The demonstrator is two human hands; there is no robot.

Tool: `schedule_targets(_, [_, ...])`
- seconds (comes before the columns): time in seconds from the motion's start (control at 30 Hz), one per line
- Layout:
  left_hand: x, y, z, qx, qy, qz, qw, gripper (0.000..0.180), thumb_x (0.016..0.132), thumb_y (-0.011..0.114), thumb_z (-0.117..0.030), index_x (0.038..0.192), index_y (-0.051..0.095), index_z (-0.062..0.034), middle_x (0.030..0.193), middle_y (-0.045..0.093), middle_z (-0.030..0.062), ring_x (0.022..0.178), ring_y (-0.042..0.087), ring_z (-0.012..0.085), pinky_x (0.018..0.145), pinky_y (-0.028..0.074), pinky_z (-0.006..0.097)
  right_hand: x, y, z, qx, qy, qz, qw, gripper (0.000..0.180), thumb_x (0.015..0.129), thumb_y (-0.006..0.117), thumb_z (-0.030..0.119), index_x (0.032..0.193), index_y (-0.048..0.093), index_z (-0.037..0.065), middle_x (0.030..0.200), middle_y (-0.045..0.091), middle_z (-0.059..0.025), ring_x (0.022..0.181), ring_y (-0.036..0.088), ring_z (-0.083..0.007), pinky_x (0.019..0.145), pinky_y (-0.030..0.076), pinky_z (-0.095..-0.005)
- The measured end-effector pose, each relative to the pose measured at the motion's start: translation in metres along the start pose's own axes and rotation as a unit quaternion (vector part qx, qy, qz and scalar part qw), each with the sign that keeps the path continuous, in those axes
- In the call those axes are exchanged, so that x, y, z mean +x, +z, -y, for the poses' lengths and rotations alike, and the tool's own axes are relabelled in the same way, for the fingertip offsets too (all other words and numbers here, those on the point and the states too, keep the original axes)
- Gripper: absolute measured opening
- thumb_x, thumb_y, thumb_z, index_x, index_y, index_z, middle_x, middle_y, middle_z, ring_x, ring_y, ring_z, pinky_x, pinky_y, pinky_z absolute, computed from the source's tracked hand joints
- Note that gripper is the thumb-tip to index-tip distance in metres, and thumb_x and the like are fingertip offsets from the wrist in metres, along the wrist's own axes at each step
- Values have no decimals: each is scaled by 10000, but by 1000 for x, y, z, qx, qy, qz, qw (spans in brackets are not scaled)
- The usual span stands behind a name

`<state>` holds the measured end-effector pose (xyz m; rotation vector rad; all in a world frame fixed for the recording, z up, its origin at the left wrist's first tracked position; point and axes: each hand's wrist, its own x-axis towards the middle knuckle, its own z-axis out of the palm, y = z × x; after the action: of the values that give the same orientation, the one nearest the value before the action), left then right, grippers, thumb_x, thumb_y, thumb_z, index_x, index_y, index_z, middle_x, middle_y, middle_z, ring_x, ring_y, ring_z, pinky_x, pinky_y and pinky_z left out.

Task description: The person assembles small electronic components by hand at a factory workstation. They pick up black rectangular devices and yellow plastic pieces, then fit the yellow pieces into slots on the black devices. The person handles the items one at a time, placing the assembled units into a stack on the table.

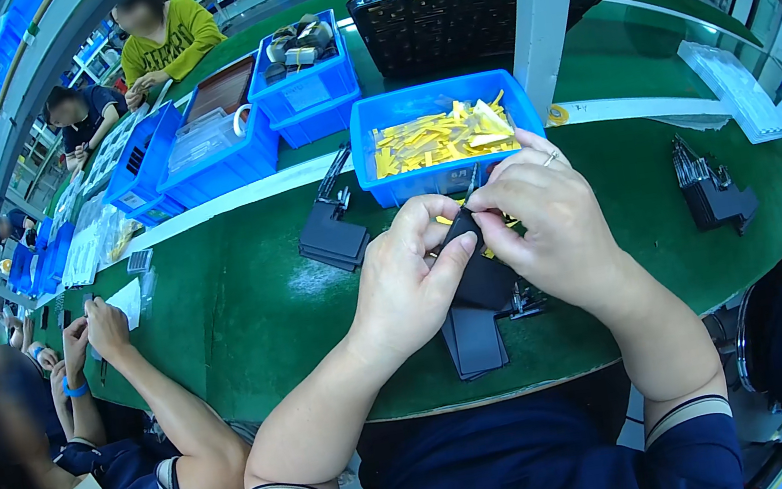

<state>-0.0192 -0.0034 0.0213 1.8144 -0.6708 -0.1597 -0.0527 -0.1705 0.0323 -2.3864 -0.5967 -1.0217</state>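
My left hand (415, 266) is closed around a flat black part (461, 225), thumb pressed on its face. At the upper end of that part the fingertips of my right hand (549, 216) are pinched together. A thin, dark, pointed sliver (472, 179) sticks up by those fingertips; I cannot tell whether it is a tool. Below my hands lies a pile of similar flat black parts (476, 341), with thin dark prongs (523, 302) at its right side. Just beyond stands a blue bin (422, 184) holding many yellow strips (431, 142).
More black pronged parts lie stacked left (333, 237) and right (715, 196) on the green table (247, 296). Blue bins (222, 163) stand at the far left, a black tray (434, 25) behind. A white post (546, 9) rises beyond the bin. A co-worker's hands (100, 328) are at left.
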Motion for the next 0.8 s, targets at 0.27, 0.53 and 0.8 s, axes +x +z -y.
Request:
schedule_targets(0.27, [3,-6,11,-134,-18,18,991,223,877,554,-34,1087,486,-5,837,647,57,734,555,50,640,428,199,-2,2,12,-44,-20,-17,999,110,724,637,58,828,642,20,762,586,-88,744,588,-218,864,446,-423])
schedule_targets(0.53, [-1,-13,2,-63,57,39,996,240,860,574,-41,1081,481,-15,736,587,-5,655,484,24,581,378,181,1,-6,-11,525,342,104,773,130,806,692,107,865,683,-9,820,664,-50,765,599,-89,712,477,-234])
schedule_targets(0.8, [-3,-12,0,-13,93,28,995,274,826,568,-12,1086,487,-37,680,567,-8,602,453,23,538,351,187,2,-7,-9,447,321,114,827,111,789,699,89,842,678,-7,772,657,-39,712,593,-85,663,474,-234])
